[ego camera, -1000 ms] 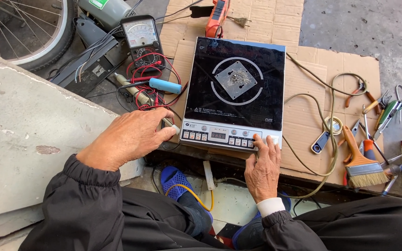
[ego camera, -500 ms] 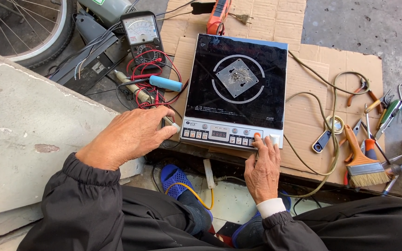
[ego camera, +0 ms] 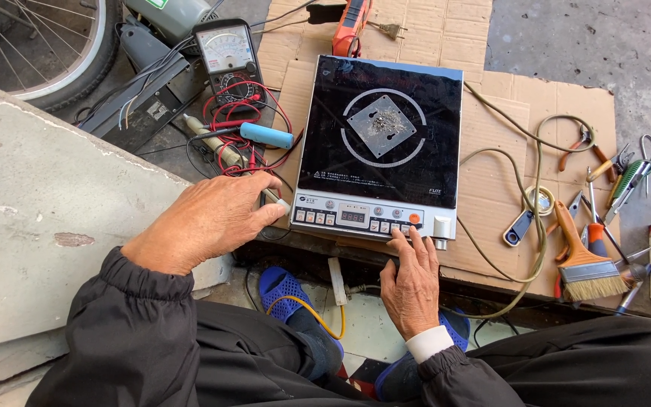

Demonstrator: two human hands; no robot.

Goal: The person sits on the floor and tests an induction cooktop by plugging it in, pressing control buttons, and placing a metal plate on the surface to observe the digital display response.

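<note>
Your right hand (ego camera: 414, 280) lies at the front edge of the induction cooker (ego camera: 380, 147), fingers spread loosely and their tips on the buttons of its control panel (ego camera: 371, 218), holding nothing. Your left hand (ego camera: 205, 221) rests curled at the cooker's front left corner; whether it grips anything there you cannot tell. The cooker sits on cardboard (ego camera: 514, 120), a small metal plate (ego camera: 383, 126) on its glass. An analog multimeter (ego camera: 227, 56) with red leads stands to its left, and a paintbrush (ego camera: 583, 260) well to its right.
</note>
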